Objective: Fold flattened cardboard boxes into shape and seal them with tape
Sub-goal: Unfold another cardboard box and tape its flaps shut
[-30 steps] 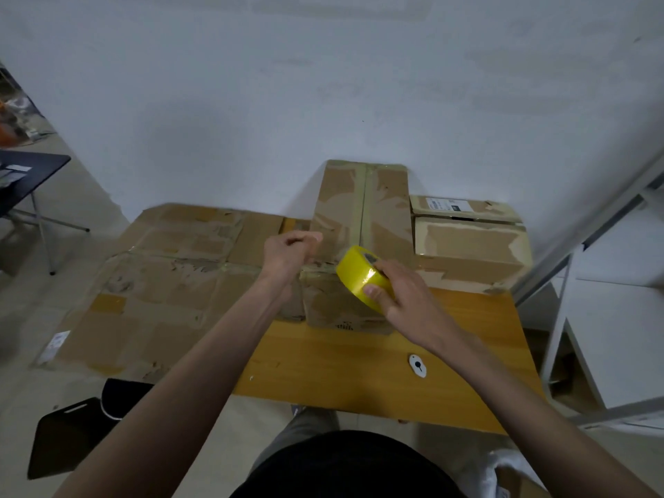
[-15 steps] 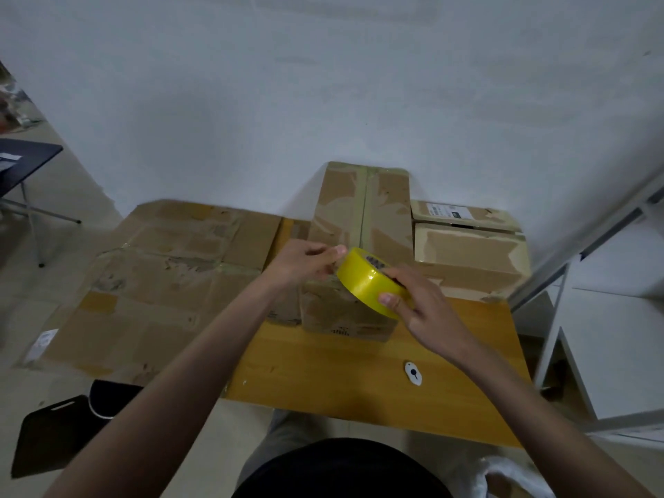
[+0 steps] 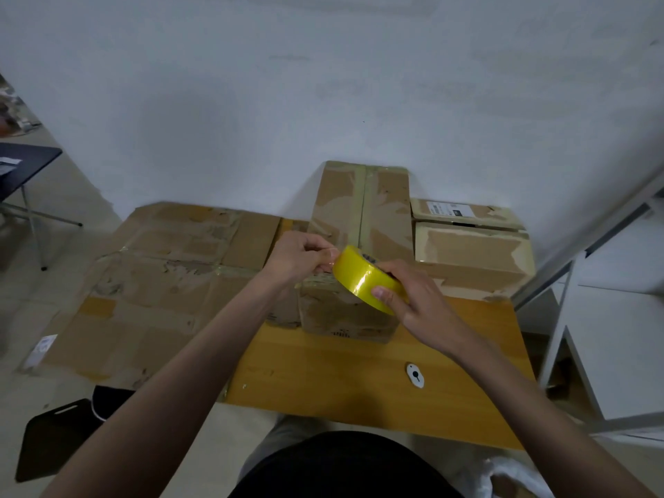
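Note:
A yellow tape roll point(image 3: 363, 278) is held above the near end of a long folded cardboard box point(image 3: 363, 217) that stands on the wooden table point(image 3: 359, 382). My right hand point(image 3: 413, 300) grips the roll from the right, thumb on its outer face. My left hand point(image 3: 300, 258) is at the roll's left edge, fingertips pinching at the tape's end. The box's top seam carries a tape strip; its near face is partly hidden by my hands.
A second taped box point(image 3: 470, 253) sits to the right on the table. Flattened cardboard sheets point(image 3: 161, 278) lie on the floor at left. A small white cutter point(image 3: 415, 375) lies on the table. A white shelf frame point(image 3: 575, 318) stands at right, a black bag point(image 3: 54, 436) lower left.
My left hand moved right from above the box's corner to the roll's edge and now pinches there. The roll shifted slightly; the right hand's grip is unchanged.

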`<control>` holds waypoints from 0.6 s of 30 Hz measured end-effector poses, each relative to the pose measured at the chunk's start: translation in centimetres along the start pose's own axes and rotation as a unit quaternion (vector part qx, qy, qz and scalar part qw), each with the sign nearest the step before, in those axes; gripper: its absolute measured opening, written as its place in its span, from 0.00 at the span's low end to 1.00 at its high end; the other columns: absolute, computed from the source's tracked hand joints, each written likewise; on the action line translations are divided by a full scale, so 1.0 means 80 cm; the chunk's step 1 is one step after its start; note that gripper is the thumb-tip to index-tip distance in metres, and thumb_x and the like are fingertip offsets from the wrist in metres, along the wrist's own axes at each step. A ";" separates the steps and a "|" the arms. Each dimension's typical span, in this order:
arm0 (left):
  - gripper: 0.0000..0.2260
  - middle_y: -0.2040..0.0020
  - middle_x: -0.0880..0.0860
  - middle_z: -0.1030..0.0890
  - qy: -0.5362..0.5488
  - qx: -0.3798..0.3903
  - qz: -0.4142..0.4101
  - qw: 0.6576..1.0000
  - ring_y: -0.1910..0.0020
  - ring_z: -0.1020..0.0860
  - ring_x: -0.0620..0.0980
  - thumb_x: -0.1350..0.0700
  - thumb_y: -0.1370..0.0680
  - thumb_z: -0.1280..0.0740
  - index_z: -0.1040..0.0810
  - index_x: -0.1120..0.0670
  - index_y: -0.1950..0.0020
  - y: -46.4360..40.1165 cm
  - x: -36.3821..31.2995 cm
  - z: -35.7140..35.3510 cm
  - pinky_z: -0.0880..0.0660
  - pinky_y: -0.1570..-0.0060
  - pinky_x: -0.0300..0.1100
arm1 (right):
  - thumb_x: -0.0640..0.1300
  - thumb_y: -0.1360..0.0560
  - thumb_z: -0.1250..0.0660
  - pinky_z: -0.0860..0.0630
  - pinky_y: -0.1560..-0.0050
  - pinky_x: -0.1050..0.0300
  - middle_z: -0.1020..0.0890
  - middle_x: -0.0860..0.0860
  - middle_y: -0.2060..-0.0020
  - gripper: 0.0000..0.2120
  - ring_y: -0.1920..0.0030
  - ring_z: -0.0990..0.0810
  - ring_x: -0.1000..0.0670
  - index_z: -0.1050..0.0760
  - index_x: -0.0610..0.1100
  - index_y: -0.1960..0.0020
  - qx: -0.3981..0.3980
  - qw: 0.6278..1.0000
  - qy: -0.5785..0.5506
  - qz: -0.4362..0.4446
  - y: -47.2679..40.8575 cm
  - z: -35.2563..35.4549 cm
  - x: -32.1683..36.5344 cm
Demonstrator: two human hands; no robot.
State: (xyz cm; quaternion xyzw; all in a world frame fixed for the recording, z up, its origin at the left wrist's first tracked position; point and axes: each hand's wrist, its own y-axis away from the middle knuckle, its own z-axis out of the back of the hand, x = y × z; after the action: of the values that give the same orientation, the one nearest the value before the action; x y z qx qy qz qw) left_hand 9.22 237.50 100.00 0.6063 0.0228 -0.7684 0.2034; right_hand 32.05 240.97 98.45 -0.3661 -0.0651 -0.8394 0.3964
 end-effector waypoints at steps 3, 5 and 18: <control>0.11 0.67 0.51 0.19 0.003 -0.049 -0.026 0.998 0.66 0.22 0.45 0.70 0.25 0.32 0.18 0.56 0.62 -0.009 0.001 0.005 0.24 0.61 0.37 | 0.68 0.24 0.42 0.30 0.60 0.60 0.24 0.60 0.51 0.25 0.52 0.25 0.61 0.32 0.54 0.34 0.004 1.000 -0.016 -0.025 -0.008 0.000 0.002; 0.13 0.66 0.50 0.19 0.014 -0.074 -0.021 0.997 0.65 0.22 0.45 0.71 0.25 0.34 0.19 0.55 0.63 -0.015 0.007 0.014 0.25 0.61 0.36 | 0.72 0.32 0.35 0.26 0.59 0.59 0.25 0.59 0.47 0.32 0.51 0.25 0.59 0.37 0.61 0.33 0.018 0.998 -0.025 -0.058 -0.011 0.000 0.000; 0.08 0.58 0.50 0.18 0.178 -0.177 0.140 0.958 0.59 0.22 0.46 0.61 0.22 0.30 0.19 0.56 0.61 -0.006 0.102 -0.005 0.27 0.60 0.37 | 0.47 0.31 0.23 0.35 0.55 0.55 0.26 0.52 0.41 0.34 0.48 0.34 0.53 0.36 0.58 0.30 0.051 0.987 0.150 0.010 -0.076 -0.002 0.013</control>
State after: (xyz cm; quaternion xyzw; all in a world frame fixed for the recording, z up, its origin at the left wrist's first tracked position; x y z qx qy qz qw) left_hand 7.91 235.74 92.08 0.6851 0.1091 -0.5953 0.4055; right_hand 27.19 244.40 100.13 -0.2154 -0.0443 -0.8766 0.4280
